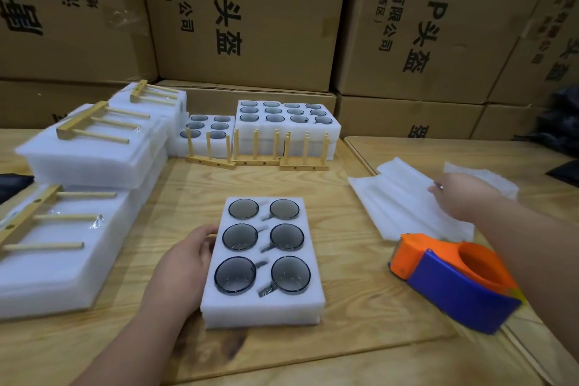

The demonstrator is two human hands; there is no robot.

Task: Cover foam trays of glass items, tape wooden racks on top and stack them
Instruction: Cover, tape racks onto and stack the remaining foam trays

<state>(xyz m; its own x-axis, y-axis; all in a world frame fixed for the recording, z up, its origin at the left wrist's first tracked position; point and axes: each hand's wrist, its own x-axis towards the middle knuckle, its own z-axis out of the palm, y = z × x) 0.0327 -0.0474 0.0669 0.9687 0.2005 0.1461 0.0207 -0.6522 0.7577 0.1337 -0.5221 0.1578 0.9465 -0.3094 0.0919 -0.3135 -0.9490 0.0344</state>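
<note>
Our left hand (185, 263) lay nearest us, fingers loosely bent against the left edge of the open foam tray (263, 263), bracing it rather than gripping it, presumably so it would not slide while we fetched a cover. That tray sat square in front of us on the wooden table (360, 307), its six smoky glass cups (235, 274) bedded in their holes and not yet covered.

To the right of the tray, our right hand (460, 194) rested on the pile of thin foam sheets (404, 197); whether the fingertips already pinched one we could not tell, as they were turned away from us. We judged a sheet was meant as the tray's lid.

Just right of the tray, nearer than the sheets, the orange and blue tape dispenser (454, 279) waited within easy reach for the taping.

Beyond the tray stood three wooden racks (255, 150), upright, in front of more uncovered trays (288, 122). Left of the tray, finished packs (94, 153) were stacked with racks taped flat on top. Cardboard boxes (250, 9) walled the back.
</note>
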